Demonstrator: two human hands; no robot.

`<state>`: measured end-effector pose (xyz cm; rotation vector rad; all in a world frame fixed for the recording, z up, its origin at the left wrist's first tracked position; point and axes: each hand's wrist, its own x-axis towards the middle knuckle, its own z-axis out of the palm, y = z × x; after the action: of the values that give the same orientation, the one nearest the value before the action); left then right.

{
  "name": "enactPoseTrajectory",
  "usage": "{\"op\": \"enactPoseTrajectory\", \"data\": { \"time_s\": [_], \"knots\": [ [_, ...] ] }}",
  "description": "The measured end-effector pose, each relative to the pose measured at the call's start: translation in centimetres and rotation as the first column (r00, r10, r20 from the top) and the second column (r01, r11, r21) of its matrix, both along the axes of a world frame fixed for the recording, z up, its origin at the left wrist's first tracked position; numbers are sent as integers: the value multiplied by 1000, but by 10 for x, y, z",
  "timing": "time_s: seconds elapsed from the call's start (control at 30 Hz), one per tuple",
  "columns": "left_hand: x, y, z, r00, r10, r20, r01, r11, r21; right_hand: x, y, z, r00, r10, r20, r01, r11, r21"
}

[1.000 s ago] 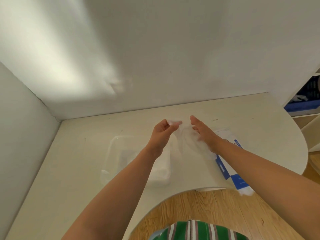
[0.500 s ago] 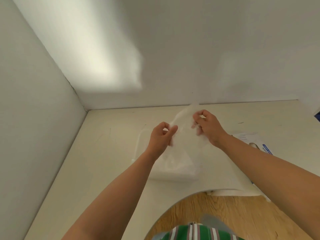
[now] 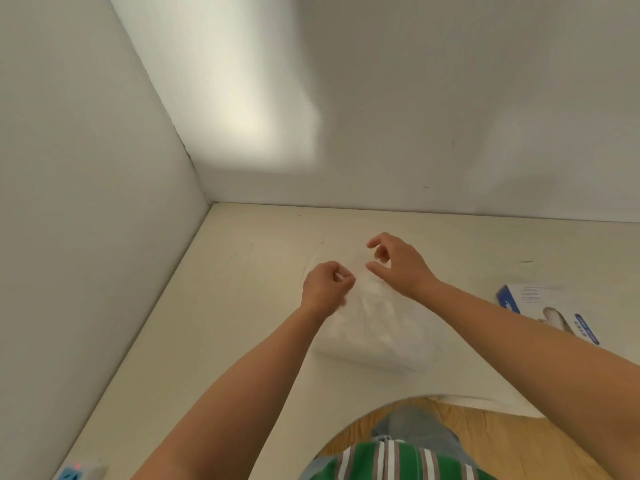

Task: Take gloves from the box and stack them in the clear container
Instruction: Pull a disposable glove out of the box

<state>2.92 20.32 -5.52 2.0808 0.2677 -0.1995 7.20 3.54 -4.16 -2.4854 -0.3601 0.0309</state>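
Holding thin disposable glove [image 3: 367, 293] over clear container [image 3: 381, 362], near front edge of worktop [image 3: 242, 306].
- Left hand [image 3: 327, 287]: fingers curled, pinching glove edge.
- Right hand [image 3: 398, 268]: fingers curled, thumb and forefinger apart; grip on glove unclear.
- Container directly beneath both hands, long axis roughly front-to-back; likely straight lowering.
- Glove box [image 3: 547, 308]: toward right edge, nearer right hand.

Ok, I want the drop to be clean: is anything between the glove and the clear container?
Nothing visible. The glove, pinched by the left hand with the right hand at it, hangs over the clear container, which holds only stacked gloves. The box lies off to the right.
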Motion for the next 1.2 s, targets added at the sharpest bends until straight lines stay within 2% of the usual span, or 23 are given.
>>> {"op": "enactPoseTrajectory", "data": {
  "time_s": [0.07, 0.1, 0.13, 0.17, 0.23, 0.3, 0.4, 0.47, 0.53, 0.6, 0.67, 0.73, 0.83, 0.97, 1.07, 1.13, 1.2],
  "knots": [
    [2, -2, -2, 1000, 11, 22, -15, 980, 198, -4, 2, -4, 964, 32, 263, -34, 999, 3],
    [3, -4, -3, 1000, -2, 31, -7, 958, 288, -7, 3, -4, 954, 66, 294, -75, 997, 20],
    [4, -4, -4, 999, -22, 41, 5, 931, 364, -10, 3, -5, 960, 119, 252, -130, 991, 29],
    [5, -6, -7, 998, -40, 42, 18, 906, 424, -14, 3, -8, 974, 175, 146, -180, 984, 19],
    [7, -7, -10, 996, -80, 26, 55, 854, 518, -21, 3, -16, 953, 245, -178, -271, 952, -142],
    [7, -9, -9, 990, -137, -26, 124, 779, 615, -23, 0, -32, 886, 204, -416, -357, 873, -332],
    [4, -9, -10, 979, -196, -51, 170, 660, 732, -24, -1, -50, 862, 183, -472, -381, 849, -365],
    [5, -10, -15, 946, -314, 86, 124, 592, 797, -22, 0, -56, 860, 195, -472, -391, 845, -363],
    [7, -16, -17, 853, -472, 221, 145, 621, 770, -22, 3, -59, 856, 205, -475, -409, 830, -379],
    [11, -26, -17, 825, -539, 170, 299, 671, 679, -21, 5, -64, 849, 216, -482, -429, 814, -392],
    [15, -33, -22, 868, -481, -119, 456, 679, 576, -22, 6, -68, 845, 214, -491, -436, 808, -397],
    [18, -32, -38, 850, -371, -374, 524, 664, 533, -22, 4, -72, 843, 207, -497, -427, 818, -385],
    [13, -25, -56, 804, -294, -517, 572, 622, 535, -22, 1, -75, 842, 209, -497, -432, 812, -391],
    [9, -20, -63, 806, -310, -505, 570, 639, 517, -25, 4, -73, 842, 210, -497, -450, 782, -431],
    [10, -23, -56, 819, -270, -506, 548, 628, 552, -24, 4, -67, 841, 196, -505, -433, 803, -410],
    [11, -25, -44, 875, -257, -409, 477, 595, 647, -20, 3, -56, 882, 216, -420, -379, 853, -358],
    [12, -30, -29, 941, -266, -210, 334, 626, 704, -15, -1, -40, 939, 250, -237, -306, 922, -239]
  ]
}}
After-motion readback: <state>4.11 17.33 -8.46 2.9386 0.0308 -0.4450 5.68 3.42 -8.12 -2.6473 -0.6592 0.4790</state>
